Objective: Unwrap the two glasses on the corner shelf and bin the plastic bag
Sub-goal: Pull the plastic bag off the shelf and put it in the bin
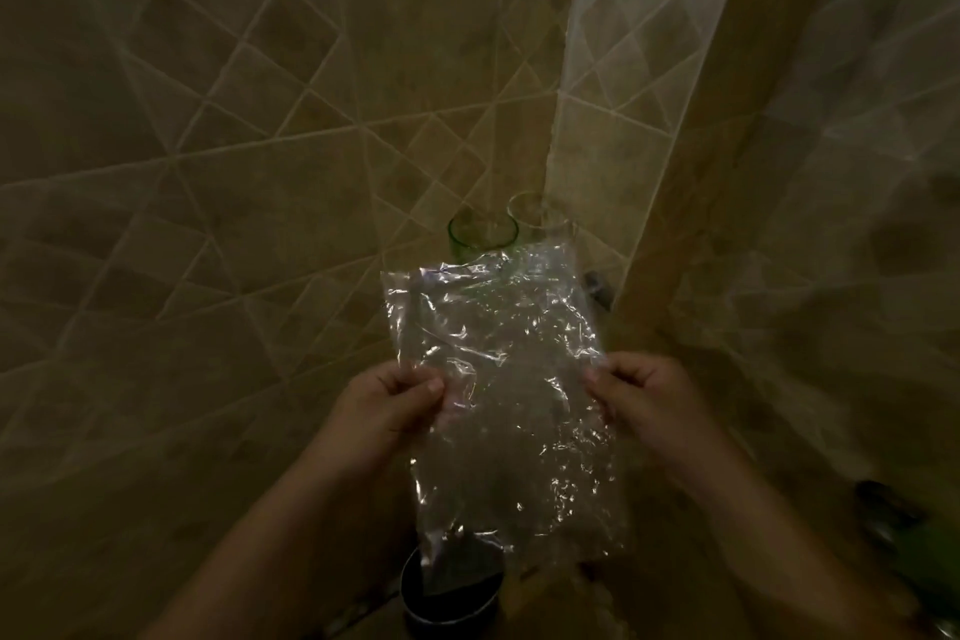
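Observation:
A crinkled clear plastic bag (498, 379) hangs flat in front of me, stretched between both hands. My left hand (384, 405) pinches its left edge and my right hand (649, 400) pinches its right edge. Behind the bag's top edge, in the tiled corner, stand a green glass (480, 234) and a clear glass (540, 213), side by side and bare of wrapping. The shelf under them is hidden by the bag. Below the bag's lower end sits a dark round bin (447, 592), partly covered by the bag.
Beige tiled walls meet in a corner straight ahead, with a lit strip (623, 68) on the right wall. A small dark fitting (597, 288) sticks out beside the corner. A green object (924, 566) lies at the lower right edge. The scene is dim.

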### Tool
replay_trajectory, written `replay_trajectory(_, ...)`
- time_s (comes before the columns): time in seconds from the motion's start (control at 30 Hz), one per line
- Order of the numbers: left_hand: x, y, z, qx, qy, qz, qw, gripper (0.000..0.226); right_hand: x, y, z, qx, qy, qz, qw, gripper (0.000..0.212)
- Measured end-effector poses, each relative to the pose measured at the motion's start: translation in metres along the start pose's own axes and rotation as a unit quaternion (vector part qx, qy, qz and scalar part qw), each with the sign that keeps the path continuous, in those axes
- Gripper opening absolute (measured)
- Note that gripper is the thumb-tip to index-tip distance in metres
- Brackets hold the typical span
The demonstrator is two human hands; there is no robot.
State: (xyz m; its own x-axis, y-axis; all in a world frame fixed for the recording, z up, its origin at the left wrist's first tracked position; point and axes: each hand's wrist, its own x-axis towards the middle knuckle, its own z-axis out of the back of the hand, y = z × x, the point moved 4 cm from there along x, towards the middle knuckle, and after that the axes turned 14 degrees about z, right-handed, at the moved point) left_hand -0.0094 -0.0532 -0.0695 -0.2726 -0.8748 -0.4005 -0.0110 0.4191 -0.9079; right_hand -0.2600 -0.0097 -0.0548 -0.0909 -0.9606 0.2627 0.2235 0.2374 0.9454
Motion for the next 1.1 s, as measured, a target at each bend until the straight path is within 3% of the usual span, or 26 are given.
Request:
replay_trajectory(0.17, -0.005, 0.008, -0.010, -0.013, 0.021, 0.011, 1.000, 0.011, -0.002, -0.013, 0.003, -0.016, -0.026, 0.025, 0.999, 0.017)
replay_trajectory(0.23, -0.003, 0.008, -0.010, -0.010, 0.017, 0.009, 1.000, 0.013, -0.004, -0.019, 0.005, 0.057, -0.006, 0.002, 0.998, 0.012)
replay_trajectory(0.3, -0.002, 0.007, -0.009, -0.014, 0.034, 0.008, 0.999, 0.015, -0.006, -0.026, 0.006, 0.158, 0.016, -0.030, 0.987, 0.022)
replay_trajectory(0.43, 0.005, 0.013, -0.006, -0.036, 0.078, 0.028, 0.996, 0.025, -0.010, -0.037, 0.007, 0.311, -0.008, -0.106, 0.944, 0.024)
replay_trajectory(0.5, 0.008, 0.018, 0.001, -0.014, 0.086, 0.046, 0.995, 0.012, -0.010, -0.038, 0.007, 0.315, -0.012, -0.119, 0.942, 0.017)
replay_trajectory(0.6, 0.010, 0.027, 0.014, -0.106, 0.176, 0.056, 0.977, 0.037, -0.007, -0.037, 0.004, 0.200, 0.049, -0.102, 0.973, 0.010)
replay_trajectory(0.63, 0.010, 0.030, 0.019, -0.090, 0.165, 0.052, 0.981, 0.035, -0.008, -0.037, 0.001, 0.154, 0.081, -0.097, 0.980, 0.006)
replay_trajectory(0.7, 0.012, 0.040, 0.029, 0.002, 0.117, 0.039, 0.992, 0.007, -0.009, -0.047, -0.007, 0.085, 0.137, -0.112, 0.981, 0.026)
replay_trajectory(0.8, 0.016, 0.055, 0.043, 0.078, 0.067, 0.053, 0.993, 0.036, -0.015, -0.066, -0.025, 0.042, 0.175, -0.154, 0.972, 0.025)
replay_trajectory(0.87, 0.017, 0.067, 0.059, 0.039, -0.073, 0.061, 0.995, 0.044, -0.020, -0.084, -0.037, 0.022, 0.153, -0.170, 0.973, 0.017)
replay_trajectory(0.93, 0.011, 0.089, 0.071, -0.002, -0.240, 0.082, 0.967, 0.044, -0.029, -0.106, -0.050, 0.006, 0.111, -0.185, 0.976, 0.013)
replay_trajectory(0.97, 0.006, 0.105, 0.070, -0.023, -0.289, 0.108, 0.951, 0.050, -0.035, -0.118, -0.057, -0.002, 0.092, -0.197, 0.976, 0.012)
replay_trajectory(1.03, -0.004, 0.149, 0.053, -0.106, -0.278, 0.190, 0.936, 0.082, -0.047, -0.144, -0.071, -0.025, 0.067, -0.218, 0.973, 0.015)
replay_trajectory(1.1, -0.019, 0.187, 0.018, -0.187, -0.177, 0.286, 0.923, 0.096, -0.059, -0.165, -0.084, -0.035, 0.043, -0.238, 0.970, 0.018)
